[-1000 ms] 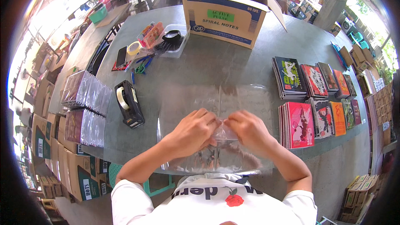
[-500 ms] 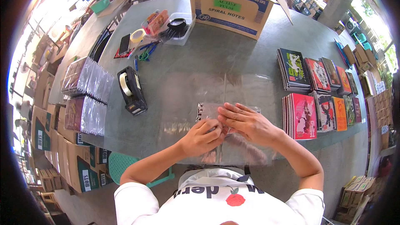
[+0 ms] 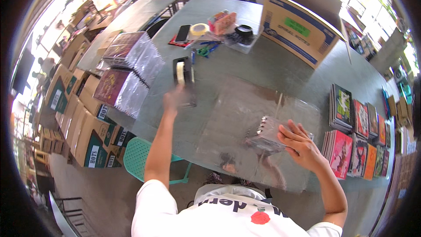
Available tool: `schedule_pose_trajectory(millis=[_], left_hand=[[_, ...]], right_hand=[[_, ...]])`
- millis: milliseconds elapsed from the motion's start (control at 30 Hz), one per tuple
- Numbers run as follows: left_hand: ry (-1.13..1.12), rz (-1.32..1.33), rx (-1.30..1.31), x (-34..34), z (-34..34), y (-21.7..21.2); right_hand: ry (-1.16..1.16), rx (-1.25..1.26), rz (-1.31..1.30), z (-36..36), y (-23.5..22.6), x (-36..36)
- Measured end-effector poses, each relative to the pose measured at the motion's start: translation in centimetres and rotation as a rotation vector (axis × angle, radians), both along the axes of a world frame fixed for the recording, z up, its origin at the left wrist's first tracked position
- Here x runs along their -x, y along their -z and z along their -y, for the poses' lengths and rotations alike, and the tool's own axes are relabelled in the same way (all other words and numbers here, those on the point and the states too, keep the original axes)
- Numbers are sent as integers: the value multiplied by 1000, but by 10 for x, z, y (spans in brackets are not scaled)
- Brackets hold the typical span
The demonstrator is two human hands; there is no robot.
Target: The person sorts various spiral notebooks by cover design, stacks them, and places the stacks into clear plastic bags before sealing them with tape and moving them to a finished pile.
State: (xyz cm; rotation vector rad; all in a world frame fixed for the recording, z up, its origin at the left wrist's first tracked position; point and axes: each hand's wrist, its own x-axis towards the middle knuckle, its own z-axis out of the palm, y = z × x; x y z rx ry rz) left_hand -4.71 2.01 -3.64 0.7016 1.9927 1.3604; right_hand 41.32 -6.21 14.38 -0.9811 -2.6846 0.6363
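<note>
The person's left hand (image 3: 174,98) was stretched far out across the grey table (image 3: 280,68), blurred in the picture, so whether its fingers were spread or curled I could not tell. It hung just short of the black tape dispenser with its pale roll of tape (image 3: 183,73), which stood directly beyond the fingertips, away from the body and a little to the person's right of the hand. The dispenser's long axis ran roughly along the line of the reaching forearm, near end toward the hand. Hand and dispenser looked close, perhaps touching at the base; the blur hid the contact.

The right hand (image 3: 299,142) stayed near the body, fingers spread flat and pressing down on a small spiral-bound notebook wrapped in clear plastic (image 3: 267,134), which lay on a wide sheet of transparent film (image 3: 245,105) spread over the table's near edge. So the left hand was much the nearer to the dispenser; the right was well apart from it, across the film.

Further out, stacks of plastic-wrapped notebooks (image 3: 127,70) sat left of the dispenser, rows of colourful notebooks (image 3: 359,136) lay to the right, and a large open cardboard box (image 3: 298,28) stood at the far side, with loose tape rolls and scissors (image 3: 206,39) nearby.
</note>
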Motion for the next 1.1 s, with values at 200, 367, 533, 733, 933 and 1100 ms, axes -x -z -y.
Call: schedule_pose_trajectory(millis=[200, 367, 533, 733, 933, 1100], left_hand=[[92, -178, -116, -47, 14, -61], [259, -230, -72, -18, 70, -5], [411, -1000, 252, -52, 79, -73], [742, 432, -247, -254, 146, -90], [557, -133, -363, -319, 130, -84], [538, -601, -278, -302, 128, -8]], right_hand=[[131, -7, 79, 5, 3, 0], [116, -11, 80, 6, -5, 0], [97, -21, 56, 0, 8, -4], [45, -59, -6, -2, 16, -11], [1, -101, 21, -2, 16, -19], [-6, -63, -140, -10, 4, -14]])
